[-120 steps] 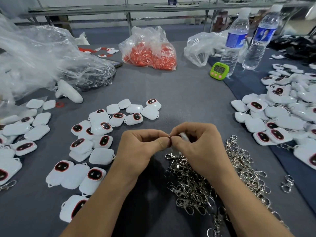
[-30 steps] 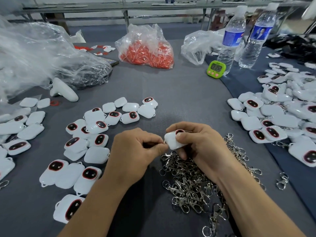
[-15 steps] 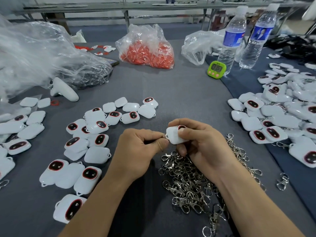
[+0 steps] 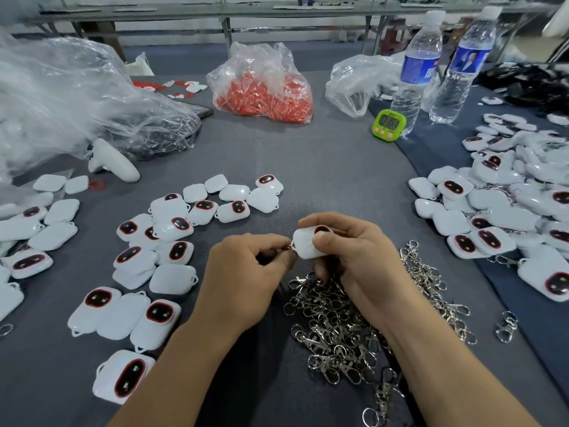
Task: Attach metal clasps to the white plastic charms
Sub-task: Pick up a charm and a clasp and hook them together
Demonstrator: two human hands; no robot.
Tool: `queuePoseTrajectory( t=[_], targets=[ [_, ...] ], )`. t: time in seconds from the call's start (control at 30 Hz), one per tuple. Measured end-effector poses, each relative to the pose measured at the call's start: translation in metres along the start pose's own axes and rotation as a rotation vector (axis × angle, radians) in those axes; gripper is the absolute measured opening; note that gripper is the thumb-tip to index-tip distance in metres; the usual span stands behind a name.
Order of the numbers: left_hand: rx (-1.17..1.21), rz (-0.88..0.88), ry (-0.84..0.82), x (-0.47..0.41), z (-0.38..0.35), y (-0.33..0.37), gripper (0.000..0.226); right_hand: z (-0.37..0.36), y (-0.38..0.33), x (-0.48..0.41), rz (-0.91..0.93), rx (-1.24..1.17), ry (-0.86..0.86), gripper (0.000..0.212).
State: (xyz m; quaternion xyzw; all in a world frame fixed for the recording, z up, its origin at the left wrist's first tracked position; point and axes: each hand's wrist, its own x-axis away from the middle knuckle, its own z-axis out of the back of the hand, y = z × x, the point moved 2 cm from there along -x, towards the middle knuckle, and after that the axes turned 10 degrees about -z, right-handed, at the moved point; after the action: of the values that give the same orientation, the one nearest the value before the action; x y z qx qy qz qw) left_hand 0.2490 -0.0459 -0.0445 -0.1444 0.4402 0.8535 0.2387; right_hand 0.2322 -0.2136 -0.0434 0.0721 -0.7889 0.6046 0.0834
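Observation:
My right hand (image 4: pixel 357 257) grips a white plastic charm (image 4: pixel 304 243) with a dark red-rimmed window, thumb across its face. My left hand (image 4: pixel 243 272) pinches a small metal clasp ring (image 4: pixel 288 248) right at the charm's left loop; most of the clasp is hidden by my fingers. Under both hands lies a heap of silver metal clasps (image 4: pixel 341 322). Loose white charms (image 4: pixel 160 241) are spread on the left of the grey table (image 4: pixel 323 167), and another pile of charms (image 4: pixel 508 204) lies on the right.
A clear bag of orange parts (image 4: pixel 264 90) sits at the back centre, with crumpled clear bags (image 4: pixel 61 97) back left. A green timer (image 4: pixel 388 124) and two water bottles (image 4: pixel 415 69) stand back right. A white controller (image 4: pixel 112 161) lies at the left. One stray clasp (image 4: pixel 505 326) lies at the right.
The charm has turned in my right hand so that its white body shows, and it has risen slightly. My left hand stays pinched at its loop.

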Motion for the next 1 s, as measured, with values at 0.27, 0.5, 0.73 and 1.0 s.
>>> queuePoseTrajectory(
  t=[0.27, 0.5, 0.73, 1.0],
  targets=[
    [0.367, 0.143, -0.058, -0.004, -0.004, 0.002, 0.017, 0.001, -0.003, -0.001, -0.050, -0.145, -0.048, 0.029],
    [-0.039, -0.031, 0.025, 0.002, -0.001, 0.008, 0.008, -0.004, -0.004, 0.005, 0.086, 0.011, 0.007, 0.020],
    [-0.421, -0.222, 0.062, 0.004, -0.002, 0.015, 0.014, -0.010, -0.005, 0.007, 0.173, 0.183, 0.031, 0.024],
    [0.348, 0.111, -0.022, -0.003, -0.004, 0.004, 0.015, -0.004, -0.007, 0.004, 0.072, -0.107, -0.039, 0.024]
  ],
)
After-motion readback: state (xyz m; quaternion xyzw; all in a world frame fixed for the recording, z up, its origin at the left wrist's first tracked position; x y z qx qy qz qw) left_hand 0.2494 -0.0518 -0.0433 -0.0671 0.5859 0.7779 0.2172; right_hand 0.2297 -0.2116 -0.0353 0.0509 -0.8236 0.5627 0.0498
